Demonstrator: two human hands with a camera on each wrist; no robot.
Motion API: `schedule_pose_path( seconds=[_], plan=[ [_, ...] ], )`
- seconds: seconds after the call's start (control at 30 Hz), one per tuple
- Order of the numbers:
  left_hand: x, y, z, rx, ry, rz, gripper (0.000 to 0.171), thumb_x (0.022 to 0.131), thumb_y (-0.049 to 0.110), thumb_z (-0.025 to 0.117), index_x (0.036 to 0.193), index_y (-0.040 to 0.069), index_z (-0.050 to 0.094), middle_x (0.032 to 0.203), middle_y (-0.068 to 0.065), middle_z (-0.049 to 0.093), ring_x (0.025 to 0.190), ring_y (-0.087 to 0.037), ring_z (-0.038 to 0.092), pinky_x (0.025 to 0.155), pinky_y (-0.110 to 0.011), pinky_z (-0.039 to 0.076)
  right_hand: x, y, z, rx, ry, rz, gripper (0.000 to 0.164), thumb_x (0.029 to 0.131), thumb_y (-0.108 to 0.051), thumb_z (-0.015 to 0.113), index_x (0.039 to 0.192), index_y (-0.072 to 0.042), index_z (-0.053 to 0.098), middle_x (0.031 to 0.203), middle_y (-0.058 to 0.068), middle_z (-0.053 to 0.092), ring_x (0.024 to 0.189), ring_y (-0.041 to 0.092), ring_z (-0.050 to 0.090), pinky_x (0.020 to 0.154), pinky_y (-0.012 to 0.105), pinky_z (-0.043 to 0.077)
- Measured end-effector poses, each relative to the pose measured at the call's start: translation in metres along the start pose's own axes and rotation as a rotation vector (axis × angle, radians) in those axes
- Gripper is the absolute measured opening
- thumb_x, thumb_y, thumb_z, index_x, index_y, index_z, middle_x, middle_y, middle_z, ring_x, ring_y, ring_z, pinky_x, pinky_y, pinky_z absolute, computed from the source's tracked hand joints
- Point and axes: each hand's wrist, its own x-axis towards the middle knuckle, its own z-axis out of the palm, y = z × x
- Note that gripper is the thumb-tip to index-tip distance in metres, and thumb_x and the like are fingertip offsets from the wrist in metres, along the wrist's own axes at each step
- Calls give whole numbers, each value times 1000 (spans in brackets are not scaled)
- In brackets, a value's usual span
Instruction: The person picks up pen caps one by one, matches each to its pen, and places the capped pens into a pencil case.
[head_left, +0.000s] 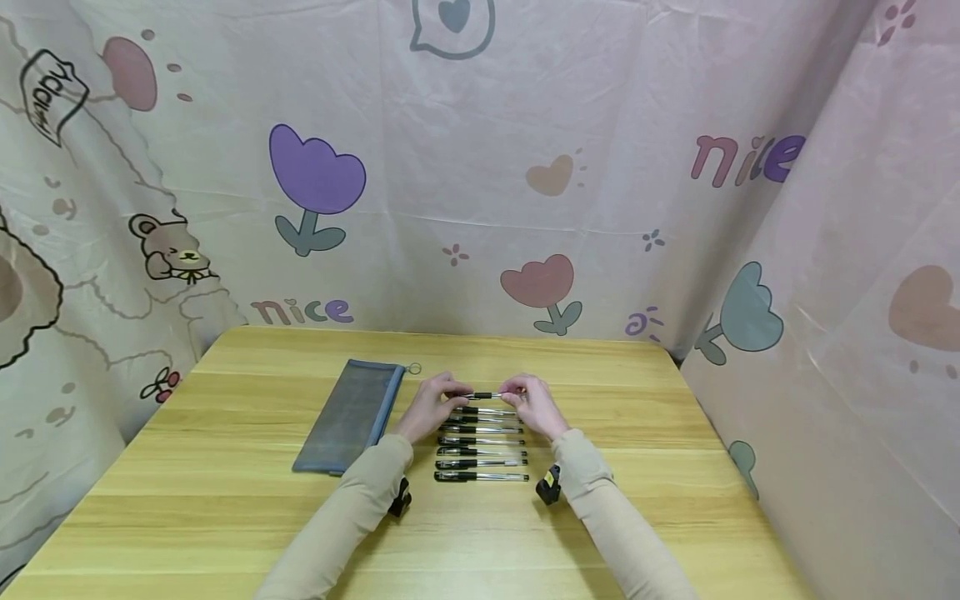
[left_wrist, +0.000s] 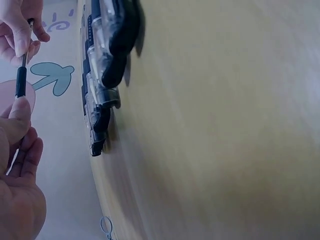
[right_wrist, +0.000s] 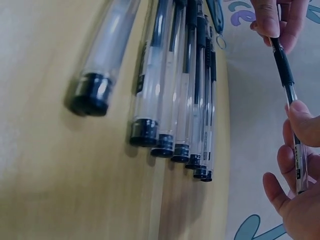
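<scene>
A clear-barrelled gel pen with a black rubber grip (head_left: 486, 396) is held level above the far end of a row of similar pens. My left hand (head_left: 433, 404) pinches its tip end between thumb and fingers; whether a cap is on that end is hidden by the fingers. My right hand (head_left: 534, 402) holds the clear barrel, and in the right wrist view the barrel's end (right_wrist: 301, 185) lies across the curled fingers. Below the hands, several capped black pens (head_left: 482, 477) lie parallel on the table, caps to the left, black end plugs to the right.
Left of the pens lies a flat grey mesh pouch (head_left: 345, 417) with a blue zip edge and a ring pull (head_left: 414, 368). The wooden table (head_left: 637, 517) meets a patterned curtain (head_left: 450, 275) at the back and sides. Each wrist wears a small black camera (head_left: 549, 486).
</scene>
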Motion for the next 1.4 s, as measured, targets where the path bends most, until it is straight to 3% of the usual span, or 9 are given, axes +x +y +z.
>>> schedule_pose_path(
  seconds=[0.2,0.43,0.53,0.73,0.87,1.07,1.2,1.4],
  plan=[
    [-1,3,-1,-12,22,23,20,87,-1,73,107,0,76,86,-5,63,81,-14,57,73,-21,49,1,-2,-1,15,1,11,9,92,-4,68,98,-4,74,95,10,72,88,20,62,83,35,52],
    [-2,1,-2,16,4,86,22,85,-3,74,108,-2,75,85,-5,61,78,-11,54,71,-20,49,0,-3,-2,-3,-10,-16,8,93,-4,68,98,-2,74,98,12,73,89,21,63,81,35,53],
    [-1,0,-2,16,0,82,23,86,-2,74,109,-1,75,86,-5,62,79,-11,55,73,-21,50,0,-3,-3,8,-19,-6,10,94,-5,67,101,-3,74,102,12,73,91,22,64,83,37,53],
    [3,2,-7,-17,-5,34,23,88,2,73,111,0,75,92,-6,65,86,-16,61,77,-26,54,0,0,-7,31,-32,1,14,97,-11,65,107,-7,74,108,11,72,96,23,65,87,40,54],
    [2,1,-10,-16,6,-17,21,91,6,71,111,2,75,92,-6,64,88,-17,60,79,-25,52,0,8,-10,24,-3,-9,16,97,-14,65,110,-9,74,111,9,71,95,19,64,84,34,53],
    [2,-2,-11,11,57,-91,18,93,5,69,109,3,76,91,-7,64,89,-20,60,82,-32,51,0,18,-12,-51,53,11,15,97,-13,66,107,-7,76,95,8,68,80,14,51,73,26,42],
    [4,-3,-7,40,74,-138,19,94,3,67,111,1,75,101,-13,71,97,-28,67,87,-42,56,2,22,-10,-93,43,27,16,96,-12,66,107,-6,76,96,10,70,84,17,58,77,31,49],
    [6,-5,-1,80,78,-256,22,96,-2,62,114,-1,73,113,-18,73,104,-32,70,91,-44,58,5,26,-7,-107,6,72,17,94,-2,66,109,-1,74,108,16,75,100,28,69,93,42,56]
  ],
)
